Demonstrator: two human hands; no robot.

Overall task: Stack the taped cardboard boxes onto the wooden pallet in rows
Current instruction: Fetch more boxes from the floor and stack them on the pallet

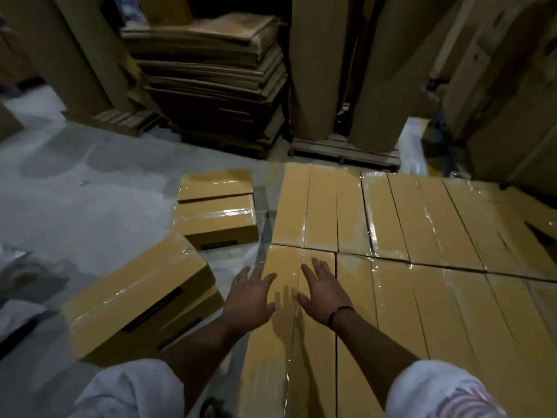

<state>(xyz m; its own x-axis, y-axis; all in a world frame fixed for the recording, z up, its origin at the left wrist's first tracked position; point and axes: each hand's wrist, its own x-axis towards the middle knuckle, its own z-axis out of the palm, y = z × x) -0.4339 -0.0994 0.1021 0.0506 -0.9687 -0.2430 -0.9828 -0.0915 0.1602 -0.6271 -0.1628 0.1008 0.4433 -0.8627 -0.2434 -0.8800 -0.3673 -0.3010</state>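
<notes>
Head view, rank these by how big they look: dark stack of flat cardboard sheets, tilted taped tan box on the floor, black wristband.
Largest, about alike: dark stack of flat cardboard sheets and tilted taped tan box; the box is nearer the camera, so unranked.
Smallest: black wristband.

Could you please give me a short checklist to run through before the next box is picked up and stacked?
1. Hands free: left hand and right hand are open above the stacked boxes and hold nothing. Ok.
2. Boxes waiting: near floor boxes and far floor boxes lie to the left. Ok.
3. Tape on them: glossy tape shows on both piles. Ok.
4. Near pile stable: its top box sits tilted. Not ok.
5. Top layer level: tops look flush, but the far right edge is dark. Cannot tell.
6. Pallet under the stack: hidden. Cannot tell.
</notes>
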